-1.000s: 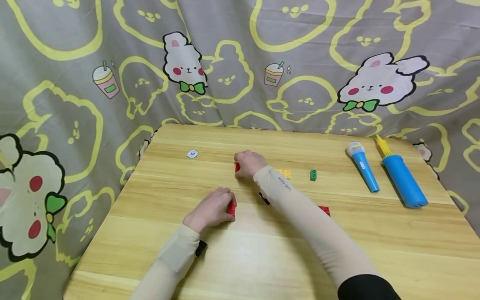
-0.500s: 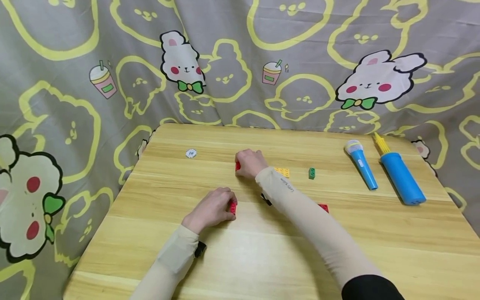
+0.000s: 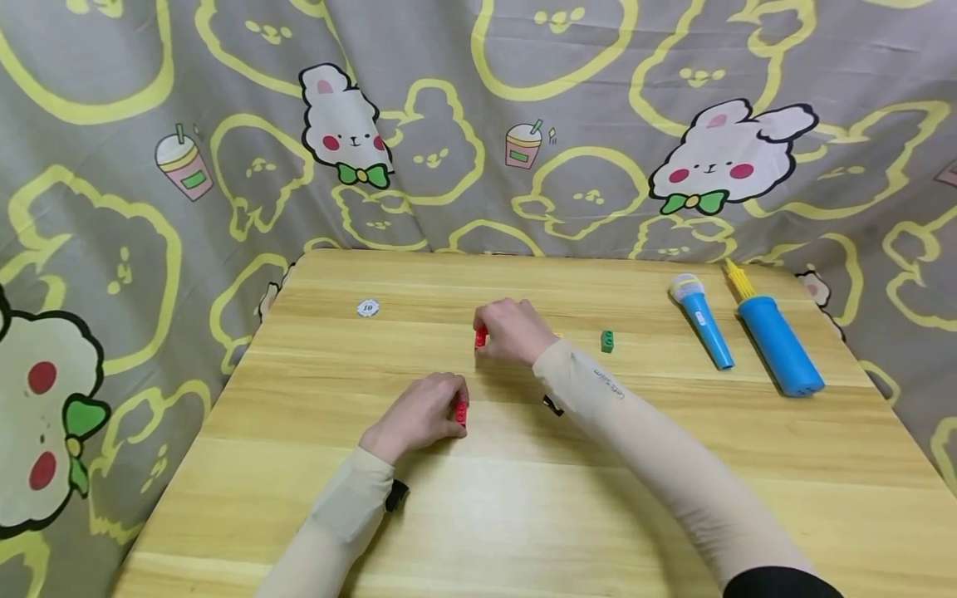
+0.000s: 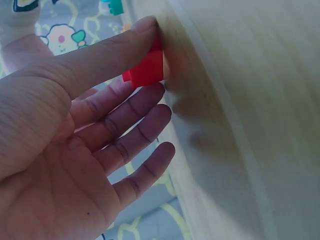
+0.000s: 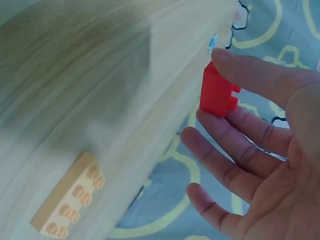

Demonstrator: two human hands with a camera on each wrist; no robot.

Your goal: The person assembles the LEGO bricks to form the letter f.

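**Both grips engaged, pieces lying apart**

The left hand (image 3: 419, 417) is pinching the near red brick (image 3: 461, 414) at left of centre on the worktop (image 3: 516, 507). The right hand (image 3: 516, 332) is pinching the far red brick (image 3: 480, 338), which is lying farther off and slightly to the right of the near one. A strip of bare wood is separating the two bricks; they are not touching. Both are showing their studs upward, and both long axes are running roughly near to far. The left hand is working closer to the person; the right is reaching beyond it.

Left hand: thumb and fingertips are closing on the ends of the brick, thumb on the near side; the ring and little fingers are extending away from it. Right hand: thumb and fingertips are likewise gripping end to end, the spare fingers hanging loosely bent. Neither span is appearing wider than its brick. Whether either brick is bearing on the wood cannot be told.

Beside the right hand, a yellow brick (image 5: 67, 200) is lying mostly hidden from the head view. A green brick (image 3: 607, 341) is sitting farther right, ahead of the microphone (image 3: 703, 322) and the blue pump (image 3: 781, 347). A round token (image 3: 368, 308) is lying far left.
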